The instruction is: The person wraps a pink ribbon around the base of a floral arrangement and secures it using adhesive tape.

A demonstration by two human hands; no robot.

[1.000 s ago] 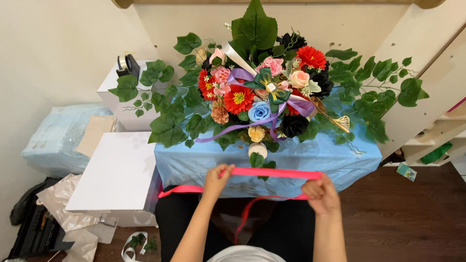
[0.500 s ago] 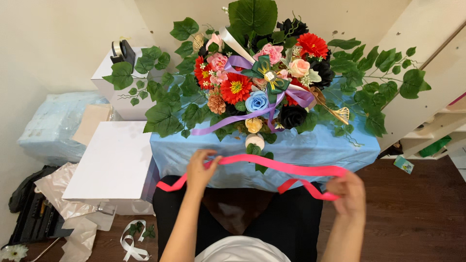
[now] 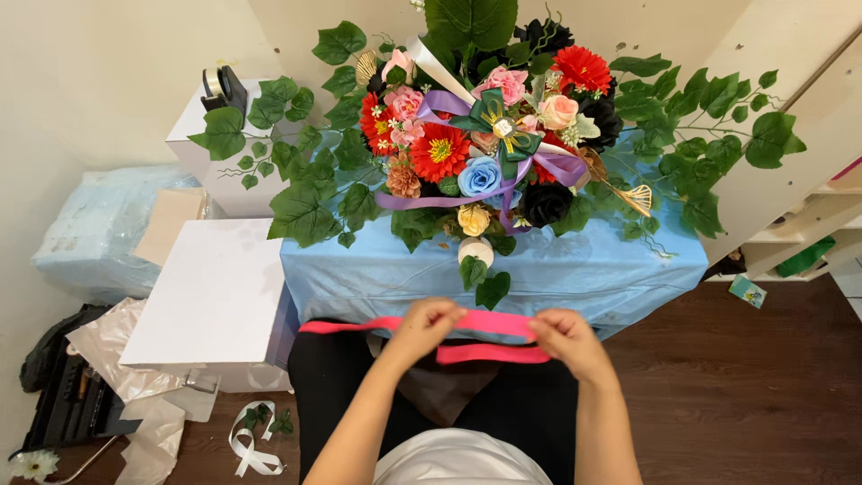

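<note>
Pinching a pink ribbon point(image 3: 492, 323) between left hand point(image 3: 429, 325) and right hand point(image 3: 567, 339).

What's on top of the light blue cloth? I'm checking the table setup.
A flower arrangement with ivy leaves and a purple ribbon sits on the light blue cloth. Its base is hidden by foliage.

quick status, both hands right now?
Left hand: closed, pinching the pink ribbon.
Right hand: closed on the same ribbon, where it folds back.
</note>
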